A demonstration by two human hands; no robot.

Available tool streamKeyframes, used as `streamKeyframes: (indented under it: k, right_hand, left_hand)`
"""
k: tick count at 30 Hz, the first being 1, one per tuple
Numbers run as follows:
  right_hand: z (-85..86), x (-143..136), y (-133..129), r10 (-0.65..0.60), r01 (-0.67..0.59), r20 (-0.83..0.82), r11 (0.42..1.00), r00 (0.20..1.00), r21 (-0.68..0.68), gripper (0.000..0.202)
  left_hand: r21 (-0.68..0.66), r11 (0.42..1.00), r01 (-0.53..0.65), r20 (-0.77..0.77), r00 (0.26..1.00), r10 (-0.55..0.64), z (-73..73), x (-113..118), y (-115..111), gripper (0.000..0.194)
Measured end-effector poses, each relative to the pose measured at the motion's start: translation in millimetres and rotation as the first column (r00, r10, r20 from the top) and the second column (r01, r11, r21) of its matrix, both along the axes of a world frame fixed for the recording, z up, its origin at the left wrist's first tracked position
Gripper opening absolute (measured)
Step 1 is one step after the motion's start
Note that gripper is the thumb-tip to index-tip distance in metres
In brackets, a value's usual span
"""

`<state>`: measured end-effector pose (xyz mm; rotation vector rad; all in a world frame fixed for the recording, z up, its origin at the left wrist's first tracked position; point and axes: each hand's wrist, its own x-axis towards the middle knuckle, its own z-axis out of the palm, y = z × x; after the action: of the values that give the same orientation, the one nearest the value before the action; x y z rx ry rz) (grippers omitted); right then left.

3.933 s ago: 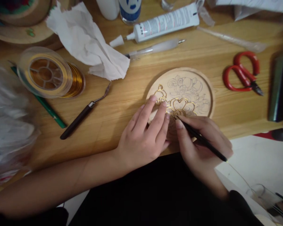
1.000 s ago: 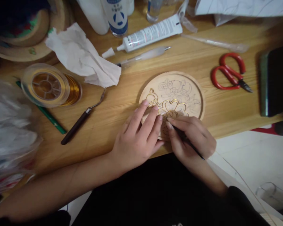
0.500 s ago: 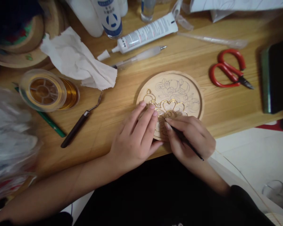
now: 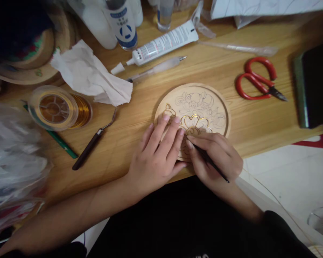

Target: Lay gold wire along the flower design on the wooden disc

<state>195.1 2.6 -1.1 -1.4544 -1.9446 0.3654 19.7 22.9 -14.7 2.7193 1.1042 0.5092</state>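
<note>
A round wooden plate (image 4: 161,104) with a raised rim lies at the table's front edge. Pencilled flowers cover its upper part, and gold wire (image 4: 195,116) follows petal outlines near the middle. My left hand (image 4: 153,161) rests on the plate's left side with its fingers spread, holding nothing. In a pinch, my right hand (image 4: 218,154) grips a thin dark tool (image 4: 215,167), its tip at the drawing just right of my left fingertips. The tip itself is too small to make out.
A gold wire spool (image 4: 52,109), a green pencil (image 4: 61,145) and a dark-handled hooked tool (image 4: 87,148) lie left. Behind are crumpled tissue (image 4: 91,75), a white tube (image 4: 164,43), a pen (image 4: 161,67) and bottles. Red-handled scissors (image 4: 258,84) and a dark phone-like object (image 4: 316,86) lie right.
The camera view has shifted slightly. My left fingers have spread a little further apart on the plate. My right hand keeps its pinch on the dark tool.
</note>
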Motion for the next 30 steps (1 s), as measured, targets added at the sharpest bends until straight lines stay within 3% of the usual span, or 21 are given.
streamKeyframes:
  k: [11,15,18,24,30]
  right_hand:
    - [-6.0,-1.7,-4.9,-0.044,0.047,-0.082,0.998,0.996,0.036,0.026]
    - [-3.8,-0.4,-3.7,-0.095,0.103,-0.188,0.994,0.978,0.033,0.024]
    - [-3.6,3.1,0.9,-0.131,0.123,-0.293,0.991,0.947,-0.046,0.019]
    - [-8.0,13.1,16.7,-0.078,0.043,-0.385,0.994,0.92,-0.099,0.011]
    - [-5.7,22.4,42.2,0.111,-0.147,-0.363,0.986,0.925,-0.072,0.006]
  left_hand:
    - [0.053,0.998,0.026,-0.083,0.996,-0.021,1.1,2.4,0.2,0.061]
    - [0.027,1.0,0.011,-0.064,0.998,-0.009,0.1,3.1,-1.9,0.065]
    - [0.033,0.999,-0.025,-0.079,0.997,0.028,2.0,6.1,-4.8,0.064]
    - [0.076,0.991,-0.111,-0.164,0.979,0.122,9.7,15.6,-11.0,0.062]
    - [0.086,0.948,-0.306,-0.187,0.93,0.318,12.1,32.9,-18.3,0.059]
